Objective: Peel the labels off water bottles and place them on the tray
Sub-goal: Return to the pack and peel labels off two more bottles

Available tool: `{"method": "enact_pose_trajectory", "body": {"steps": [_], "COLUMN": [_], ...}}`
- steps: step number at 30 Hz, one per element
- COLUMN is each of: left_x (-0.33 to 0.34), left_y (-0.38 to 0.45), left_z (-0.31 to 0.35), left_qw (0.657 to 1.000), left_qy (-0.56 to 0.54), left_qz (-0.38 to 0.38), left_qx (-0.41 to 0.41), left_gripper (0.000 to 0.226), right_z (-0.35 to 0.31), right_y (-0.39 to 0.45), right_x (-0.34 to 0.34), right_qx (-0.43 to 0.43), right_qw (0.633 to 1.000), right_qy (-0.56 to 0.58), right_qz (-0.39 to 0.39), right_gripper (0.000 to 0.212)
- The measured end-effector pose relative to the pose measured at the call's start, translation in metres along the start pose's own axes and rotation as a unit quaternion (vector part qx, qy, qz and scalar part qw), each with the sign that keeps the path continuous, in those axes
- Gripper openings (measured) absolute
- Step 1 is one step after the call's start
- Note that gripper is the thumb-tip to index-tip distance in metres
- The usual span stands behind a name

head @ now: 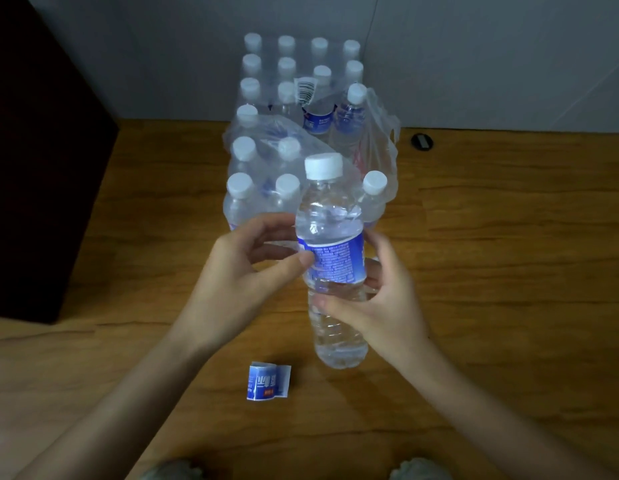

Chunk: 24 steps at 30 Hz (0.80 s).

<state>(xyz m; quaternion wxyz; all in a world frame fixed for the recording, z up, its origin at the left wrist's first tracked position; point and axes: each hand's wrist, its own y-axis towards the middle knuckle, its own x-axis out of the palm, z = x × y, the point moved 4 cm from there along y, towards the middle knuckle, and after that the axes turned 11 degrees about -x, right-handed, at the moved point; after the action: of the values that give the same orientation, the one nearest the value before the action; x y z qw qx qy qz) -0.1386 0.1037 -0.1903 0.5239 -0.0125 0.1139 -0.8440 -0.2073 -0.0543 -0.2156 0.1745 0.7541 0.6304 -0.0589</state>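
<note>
A clear water bottle [330, 216] with a white cap is held upright above the wooden floor. Its blue label [339, 259] still wraps the middle. My right hand [381, 303] grips the bottle's lower body from the right. My left hand [238, 271] is at the label's left edge, thumb tip pressed on it and fingers curled behind. One peeled blue and white label [268, 381] lies curled on the floor below the bottle. No tray is in view.
A shrink-wrapped pack of several white-capped bottles [266, 161] stands behind, its plastic torn open at the right. A dark cabinet [41, 150] fills the left. A small black round object [421, 141] lies near the wall. Wooden floor [509, 271] stretches to the right.
</note>
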Motion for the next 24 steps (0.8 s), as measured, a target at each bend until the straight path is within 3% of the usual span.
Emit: {"method": "enact_pose_trajectory", "body": {"steps": [4,10,16,19,24], "left_x": [-0.0007,-0.0011,-0.0015,-0.0029,-0.0074], "left_y": [-0.0069,-0.0079,-0.0069,-0.0048,-0.0004], "left_z": [0.0014,-0.001,0.0037,0.0016,-0.0062], "left_qw": [0.994,0.986,0.975,0.981,0.995], "left_qy": [0.079,0.122,0.194,0.174,0.052], "left_qz": [0.082,0.113,0.111,0.088,0.036], "left_qx": [-0.002,-0.028,-0.01,-0.007,-0.079], "left_gripper": [0.023,0.011,0.018,0.014,0.019], "right_z": [-0.001,0.0001,-0.0015,-0.0006,0.0023], "right_y": [-0.0072,-0.0108,-0.0097,-0.0099,-0.0074], "right_x": [0.0014,0.0046,0.0053,0.0048,0.0039], "right_qx": [-0.035,-0.049,-0.063,-0.045,-0.01], "right_qw": [0.997,0.993,0.99,0.995,0.999], "right_qy": [-0.066,-0.103,-0.122,-0.086,-0.02], "right_qz": [0.021,0.039,0.041,0.04,0.022], "right_gripper": [0.077,0.08,0.08,0.08,0.08]}}
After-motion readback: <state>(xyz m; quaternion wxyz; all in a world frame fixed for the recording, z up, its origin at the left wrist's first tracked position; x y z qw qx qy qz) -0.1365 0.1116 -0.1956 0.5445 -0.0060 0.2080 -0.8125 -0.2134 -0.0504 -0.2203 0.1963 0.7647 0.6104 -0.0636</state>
